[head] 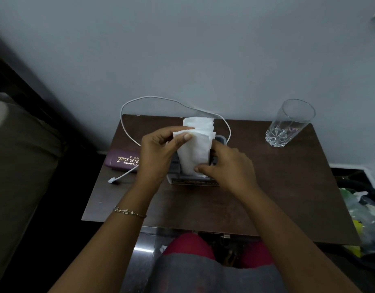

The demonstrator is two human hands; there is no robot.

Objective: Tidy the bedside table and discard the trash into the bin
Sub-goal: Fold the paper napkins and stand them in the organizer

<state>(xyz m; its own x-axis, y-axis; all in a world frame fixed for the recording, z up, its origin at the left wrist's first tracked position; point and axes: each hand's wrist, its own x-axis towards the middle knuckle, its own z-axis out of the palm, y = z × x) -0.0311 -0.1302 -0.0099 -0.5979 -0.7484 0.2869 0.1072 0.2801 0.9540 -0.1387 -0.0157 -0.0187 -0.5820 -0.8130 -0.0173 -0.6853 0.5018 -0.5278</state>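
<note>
A stack of white tissues (200, 142) stands upright in a grey holder (192, 180) at the middle of the dark wooden bedside table (277, 197). My left hand (159, 153) pinches the upper left edge of the tissues between thumb and fingers. My right hand (226, 166) grips the lower right side of the stack, its thumb pressed on the front near the holder. Most of the holder is hidden behind my hands.
A purple spectacle case (121, 160) lies at the table's left edge. A white charging cable (161, 100) loops behind the tissues. An empty glass (288, 123) stands at the back right. A bin with trash (364, 218) is on the floor to the right.
</note>
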